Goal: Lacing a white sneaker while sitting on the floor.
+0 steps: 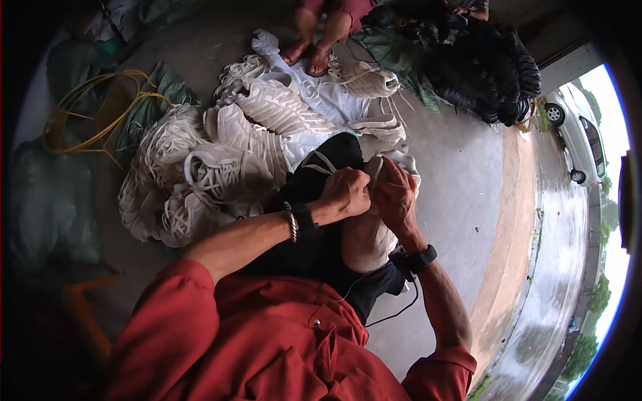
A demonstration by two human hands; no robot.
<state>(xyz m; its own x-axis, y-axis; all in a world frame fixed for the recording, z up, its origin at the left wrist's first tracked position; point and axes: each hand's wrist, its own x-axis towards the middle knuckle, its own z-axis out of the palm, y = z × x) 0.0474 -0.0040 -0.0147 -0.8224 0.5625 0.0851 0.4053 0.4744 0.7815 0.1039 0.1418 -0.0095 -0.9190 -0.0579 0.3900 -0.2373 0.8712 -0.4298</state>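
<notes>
A cream-white shoe [372, 246] rests across my dark-trousered lap. My left hand [348, 192] is closed in a pinch at the shoe's upper, and a pale shoelace [322, 162] loops out beside its knuckles. Close against it, my right hand [396, 198] grips the upper from the other side with bent fingers. The fingertips of both hands meet over the shoe, so the exact spot they pinch is partly hidden. Left of my knees lies a big heap of similar white laced shoes [224, 167], some nested in rows.
Beyond the heap a white plastic sheet [314, 100] lies under more shoes, near another person's sandalled feet [318, 61]. Black shoes [478, 77] are piled at the far right. A yellow wire frame [100, 110] stands left. Outside, a white car [580, 137] is parked on wet ground.
</notes>
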